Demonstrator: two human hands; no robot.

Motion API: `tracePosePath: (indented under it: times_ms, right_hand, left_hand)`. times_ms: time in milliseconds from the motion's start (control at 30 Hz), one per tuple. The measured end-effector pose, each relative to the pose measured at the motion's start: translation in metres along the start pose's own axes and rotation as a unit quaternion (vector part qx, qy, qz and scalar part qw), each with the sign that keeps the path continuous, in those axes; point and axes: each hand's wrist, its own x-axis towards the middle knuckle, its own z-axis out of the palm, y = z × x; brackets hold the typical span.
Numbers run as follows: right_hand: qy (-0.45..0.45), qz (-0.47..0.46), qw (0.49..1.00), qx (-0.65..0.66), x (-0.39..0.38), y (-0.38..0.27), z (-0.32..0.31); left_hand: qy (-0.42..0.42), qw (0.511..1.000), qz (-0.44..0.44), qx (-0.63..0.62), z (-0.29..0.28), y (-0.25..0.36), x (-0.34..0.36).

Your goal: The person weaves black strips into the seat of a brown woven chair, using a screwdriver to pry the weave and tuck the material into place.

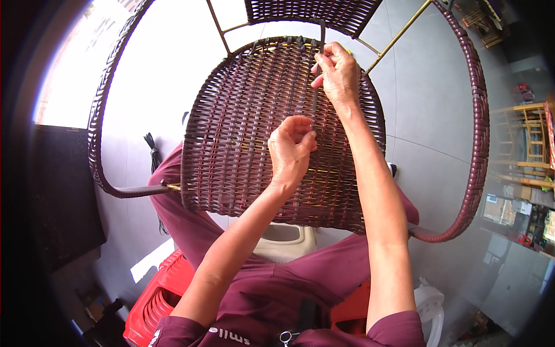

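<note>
A dark brown woven rattan chair lies across my thighs, its seat point(248, 115) facing up between two wrapped armrests. Near the far right part of the seat, my right hand point(336, 75) is closed, pinching a flat dark weaving strip point(322, 32) whose upper end sticks up past the seat's far edge. The strip runs down over the weave toward my left hand point(292, 150). That hand hovers above the middle of the seat with fingers curled and thumb against fingertips, seemingly at the lower part of the strip. Its exact hold is partly hidden by the fingers.
The backrest point(312, 11) and bare metal rods are at the far side. A bundle of dark strips point(152, 151) is left of the seat. Beneath me are a red plastic stool point(153, 301) and a beige stool point(283, 243). Wooden frames point(529, 139) stand at far right.
</note>
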Motion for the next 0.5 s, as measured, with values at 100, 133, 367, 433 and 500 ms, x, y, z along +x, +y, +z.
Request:
tracePosePath:
  times_ms: [100, 133, 367, 433, 500]
  right_hand:
    - [0.0, 0.01, 1.0, -0.019, 0.006, -0.004, -0.003]
    - [-0.001, 0.011, 1.0, -0.017, 0.006, -0.005, -0.001]
    - [0.035, -0.033, 0.999, 0.004, 0.024, -0.022, -0.005]
    - [0.03, -0.032, 0.999, -0.005, 0.025, -0.019, -0.006]
    - [0.021, -0.031, 0.999, -0.007, 0.025, -0.018, -0.006]
  left_hand:
    - [0.011, 1.0, 0.016, 0.015, 0.0, -0.003, 0.002]
    - [0.007, 1.0, 0.02, 0.018, -0.002, -0.005, 0.003]
    - [0.023, 0.997, 0.07, 0.019, -0.009, -0.005, 0.003]
    - [0.019, 0.996, 0.07, 0.044, -0.009, -0.002, 0.01]
    - [0.012, 0.992, 0.087, 0.093, -0.008, 0.004, 0.018]
